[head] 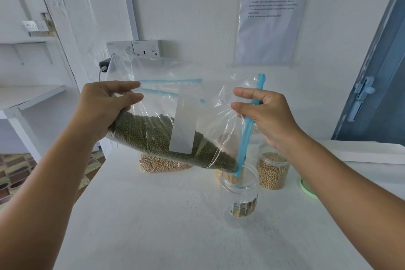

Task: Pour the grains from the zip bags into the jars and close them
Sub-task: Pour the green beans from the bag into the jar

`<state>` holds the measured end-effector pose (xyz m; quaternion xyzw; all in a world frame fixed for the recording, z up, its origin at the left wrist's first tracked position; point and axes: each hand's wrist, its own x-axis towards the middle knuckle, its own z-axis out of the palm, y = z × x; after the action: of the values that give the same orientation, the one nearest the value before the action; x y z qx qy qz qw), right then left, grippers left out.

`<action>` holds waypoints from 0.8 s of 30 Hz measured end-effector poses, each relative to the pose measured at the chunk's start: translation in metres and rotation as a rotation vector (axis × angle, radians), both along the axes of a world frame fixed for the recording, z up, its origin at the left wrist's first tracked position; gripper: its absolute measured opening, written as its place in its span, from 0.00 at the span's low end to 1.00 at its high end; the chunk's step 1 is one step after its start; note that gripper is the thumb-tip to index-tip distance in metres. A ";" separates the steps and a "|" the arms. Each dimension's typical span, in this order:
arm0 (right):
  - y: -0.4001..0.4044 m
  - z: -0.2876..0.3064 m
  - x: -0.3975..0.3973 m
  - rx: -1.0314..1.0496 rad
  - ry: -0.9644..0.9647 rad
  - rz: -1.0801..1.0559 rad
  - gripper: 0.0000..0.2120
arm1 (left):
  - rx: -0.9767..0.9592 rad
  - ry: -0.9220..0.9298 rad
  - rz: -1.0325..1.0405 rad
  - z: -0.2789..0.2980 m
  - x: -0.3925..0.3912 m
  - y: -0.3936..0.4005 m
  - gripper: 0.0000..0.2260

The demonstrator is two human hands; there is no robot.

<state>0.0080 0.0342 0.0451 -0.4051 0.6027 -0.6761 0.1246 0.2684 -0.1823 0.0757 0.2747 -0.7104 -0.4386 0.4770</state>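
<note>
A: Start with the biggest thing. What carries it all?

B: The white table point(153, 215). Above it, held in the air, is the zip bag point(175, 116), tilted down to the right, with green grains point(157, 136) heaped along its low side.

A: How will that bag handle?

B: I judge it soft and floppy: thin clear plastic that creases where it is pinched. The grains look like the only real weight, and they will slide as one mass once the tilt steepens. The film may be slippery, so a grip on bare plastic could creep.

A: Where are the hands?

B: The left hand point(105, 107) grips the raised bottom end, fingers point(131, 96) curled round the gathered plastic. The right hand point(265, 114) pinches the mouth end beside the blue zip strip point(246, 136), thumb and forefinger closed on the plastic.

A: Good places to hold?

B: I think so. The zip strip is the stiffest part, so it steers the opening, and the heavy end needs lifting from behind.

A: And the target?

B: The empty jar point(240, 195) stands open right under the bag's low corner, which dips just inside its rim. It looks light and could tip if nudged. Behind it is a second jar point(272, 171) holding pale grains, and a second bag point(162, 163) of pale grains lies on the table.

A: Smallest thing?

B: A green lid point(306, 188) at the right edge, partly hidden by the arm.
</note>
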 end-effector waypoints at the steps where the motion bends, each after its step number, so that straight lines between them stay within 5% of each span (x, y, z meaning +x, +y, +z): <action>1: 0.000 0.000 0.000 0.000 0.000 0.000 0.18 | 0.000 0.002 0.001 0.001 0.000 0.000 0.13; 24: 0.003 -0.006 -0.004 0.008 -0.026 -0.010 0.18 | -0.021 -0.023 0.005 0.004 -0.006 -0.002 0.12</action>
<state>0.0037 0.0369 0.0390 -0.3925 0.6058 -0.6796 0.1307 0.2623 -0.1838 0.0798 0.2763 -0.7199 -0.4268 0.4726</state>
